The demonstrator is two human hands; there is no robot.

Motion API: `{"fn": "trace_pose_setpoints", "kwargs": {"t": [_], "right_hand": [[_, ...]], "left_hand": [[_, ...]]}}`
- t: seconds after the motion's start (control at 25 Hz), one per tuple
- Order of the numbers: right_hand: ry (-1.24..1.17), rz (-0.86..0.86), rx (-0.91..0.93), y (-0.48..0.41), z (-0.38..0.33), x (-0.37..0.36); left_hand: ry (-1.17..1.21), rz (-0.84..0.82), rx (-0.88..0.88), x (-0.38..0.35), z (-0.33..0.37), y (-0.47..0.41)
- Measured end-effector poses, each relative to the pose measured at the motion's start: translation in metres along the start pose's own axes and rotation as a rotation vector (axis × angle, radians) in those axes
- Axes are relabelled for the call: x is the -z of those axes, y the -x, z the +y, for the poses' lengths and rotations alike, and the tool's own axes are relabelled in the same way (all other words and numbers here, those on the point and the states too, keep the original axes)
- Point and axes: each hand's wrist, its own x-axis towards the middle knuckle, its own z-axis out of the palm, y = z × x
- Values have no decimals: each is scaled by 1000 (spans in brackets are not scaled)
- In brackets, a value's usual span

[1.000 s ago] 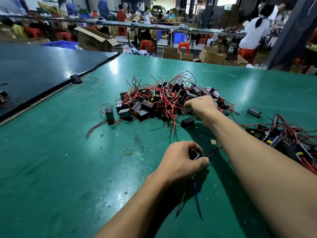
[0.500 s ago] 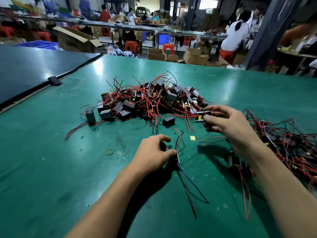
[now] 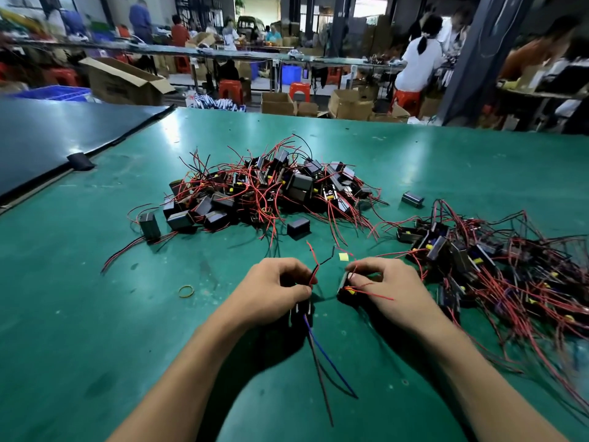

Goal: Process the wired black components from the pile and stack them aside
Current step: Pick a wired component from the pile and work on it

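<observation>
Two hands (image 3: 274, 290) (image 3: 390, 290), two component piles (image 3: 264, 189) (image 3: 497, 266), one rubber band (image 3: 186, 291).

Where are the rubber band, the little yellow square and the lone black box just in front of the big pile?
Rubber band (image 3: 187, 296): head view, its near rim.
Yellow square (image 3: 343, 256): head view, its middle.
Black box (image 3: 298, 226): head view, its front face.

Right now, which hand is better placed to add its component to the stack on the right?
Probably the right hand: it grips a wired component and lies next to the stack. The left hand, gripping another component, would have to cross over.
</observation>
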Motion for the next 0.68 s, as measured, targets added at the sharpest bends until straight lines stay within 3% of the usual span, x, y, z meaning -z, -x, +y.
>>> {"fn": "trace_pose_setpoints", "kwargs": {"t": [0.24, 0.44, 0.68], "right_hand": [[-50, 32, 85, 5, -3, -1], [-310, 108, 68, 6, -7, 5], [-282, -53, 238, 7, -5, 0]], "left_hand": [[60, 62, -38, -9, 3, 1], [180, 90, -17, -8, 4, 0], [265, 70, 14, -11, 4, -4]]}}
